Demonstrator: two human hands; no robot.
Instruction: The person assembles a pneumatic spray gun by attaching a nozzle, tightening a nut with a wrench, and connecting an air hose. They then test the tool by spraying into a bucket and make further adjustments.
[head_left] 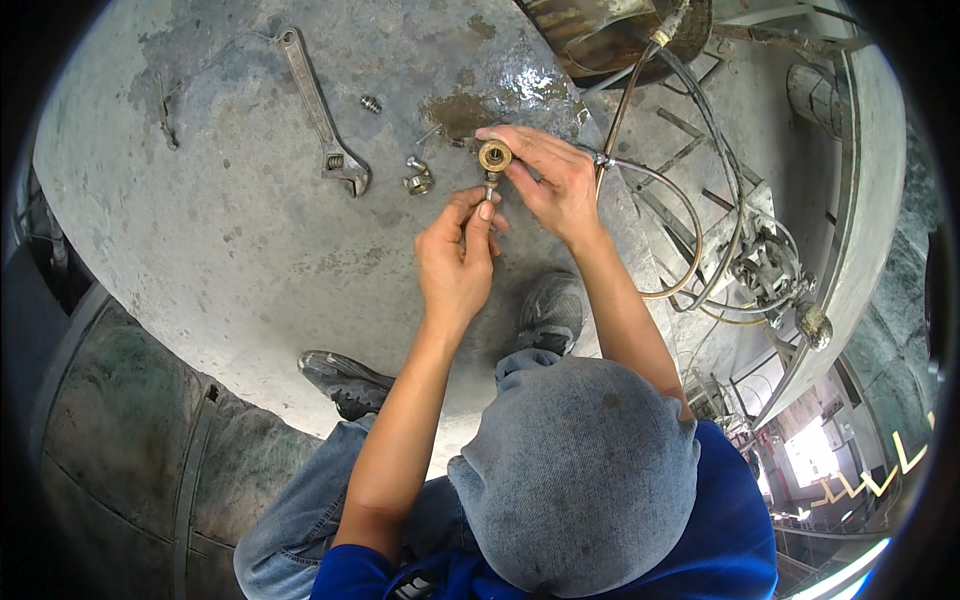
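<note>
- Right hand [555,180]: fingers closed on a round brass fitting [494,156], held just above the concrete floor [230,230].
- Left hand [458,255]: thumb and fingertips pinched on a small stem [489,190] hanging just under the fitting.
- Thin metal tube [660,180] runs from behind the right hand and curves away to the right, towards a cluster of valves and pipes [765,270] (detail there too small to read).
- Adjustable wrench [325,115] lies flat on the floor, left of the hands and apart from them.
- Two loose nuts [417,178] sit between wrench and hands; a small screw [372,103] lies further up.
- Person's shoes [345,380] and denim knee [580,470] sit below the hands, hiding the floor there.
</note>
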